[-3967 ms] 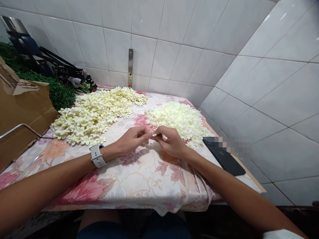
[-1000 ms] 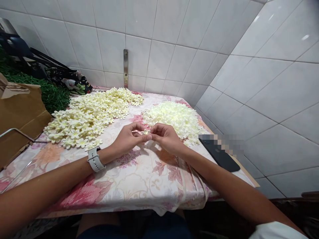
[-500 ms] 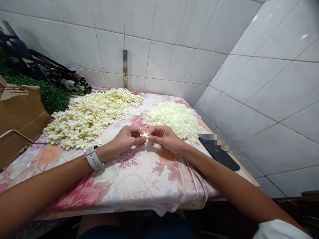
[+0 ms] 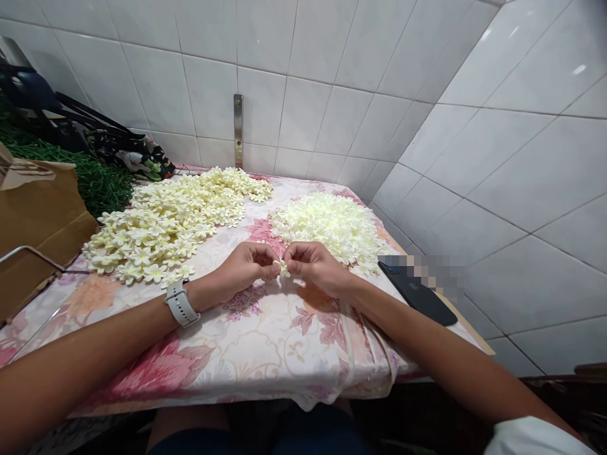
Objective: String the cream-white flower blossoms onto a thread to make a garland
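Between my fingertips is a small pale yellow-white artificial flower [image 4: 283, 267], pinched from both sides above the table. My left hand [image 4: 251, 264], with a white watch on its wrist, has thumb and forefinger closed on the flower's left edge. The thumb and fingers of my right hand [image 4: 313, 265] grip its right side, hiding part of the petals. Behind my right hand lies a heap of whiter, looser flowers [image 4: 327, 224]. A larger pile of cream flowers with yellow centres [image 4: 171, 224] spreads beyond my left hand.
A floral tablecloth [image 4: 256, 360] covers the table. At the right edge rests a black phone [image 4: 420, 297]. On the left stand a brown cardboard box [image 4: 42, 221], green artificial grass [image 4: 104, 186] and a dark floral bag [image 4: 137, 155]. Tiled walls [image 4: 313, 114] close off the back and right.
The flower has turned from facing up to tilted, more covered by my fingers. Both hands have shifted slightly down, and my left wrist has moved a little right.
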Available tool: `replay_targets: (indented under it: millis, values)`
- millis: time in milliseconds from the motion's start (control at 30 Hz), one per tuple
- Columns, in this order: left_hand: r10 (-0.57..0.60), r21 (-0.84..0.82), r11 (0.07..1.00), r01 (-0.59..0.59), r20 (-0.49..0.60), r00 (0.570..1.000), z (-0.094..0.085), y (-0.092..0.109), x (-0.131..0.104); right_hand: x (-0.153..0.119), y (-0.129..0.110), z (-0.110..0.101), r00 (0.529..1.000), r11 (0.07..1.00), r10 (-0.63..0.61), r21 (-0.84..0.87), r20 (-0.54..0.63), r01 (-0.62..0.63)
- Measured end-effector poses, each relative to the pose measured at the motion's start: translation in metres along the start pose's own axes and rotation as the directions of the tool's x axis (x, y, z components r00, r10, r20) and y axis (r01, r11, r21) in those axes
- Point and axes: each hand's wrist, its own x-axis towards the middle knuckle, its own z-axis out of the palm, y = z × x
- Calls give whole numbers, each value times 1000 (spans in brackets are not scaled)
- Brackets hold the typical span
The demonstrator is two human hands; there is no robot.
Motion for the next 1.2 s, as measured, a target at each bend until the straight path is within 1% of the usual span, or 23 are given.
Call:
replay_targets:
  millis: [100,167,267,333,433,467,500,567,633,667,700,800,833,867,900,1000,1100,1167,1200]
  values:
    - [8,-12,1000,-8,5,1000,-2,2,1,-1,-3,0,999,999,38,20,-22,-37]
    - [32,-18,999,-31,8,999,-3,3,1,0,-3,-2,999,1000,16,-21,-49,-17]
    - [43,-21,999,-42,77,996,-2,2,1,1,-1,-6,999,993,-30,-114,-31,26]
    - [32,-17,999,-30,97,995,-1,0,1,1,1,-8,999,983,-39,-178,-25,34]
    - [46,-11,999,-46,27,999,0,-2,1,1,1,-6,995,975,-71,-215,-71,55]
    - [62,-4,998,-62,5,998,0,-2,2,0,1,-5,994,976,-84,-209,-68,68]
    - [77,6,997,-77,-1,997,-1,-3,2,0,1,-3,995,977,-92,-197,-49,80]
    - [96,26,995,-96,22,995,-2,-3,3,-1,1,0,996,985,-83,-146,25,86]
    - [82,36,996,-83,41,996,-3,-3,3,-1,2,2,996,993,-61,-94,72,67]
    - [63,23,998,-64,35,997,-4,-3,3,-1,3,2,997,995,-55,-79,63,59]
    - [41,-6,999,-41,18,999,-4,-3,3,0,4,2,998,995,-57,-75,22,59]
    - [-15,-138,990,12,-23,1000,-2,-4,1,2,6,2,985,991,-91,-112,-145,75]
    - [-13,-162,987,9,-28,1000,-2,-4,1,2,6,2,980,990,-101,-118,-171,82]
    - [2,-155,988,-6,-31,1000,-1,-3,1,2,6,2,979,989,-107,-117,-172,87]
    - [31,-116,993,-35,-34,999,-1,-3,1,2,5,3,982,990,-108,-109,-153,91]
    - [147,112,983,-144,-17,989,0,-2,1,1,5,4,991,990,-97,-115,-98,85]
    - [259,297,924,-239,-29,966,0,-2,1,1,6,4,988,984,-92,-165,-124,71]
    - [333,409,866,-287,-44,942,-1,-2,1,1,6,4,986,979,-83,-195,-144,54]
    - [364,459,833,-308,-35,931,-1,-2,0,0,5,5,987,977,-69,-208,-145,38]
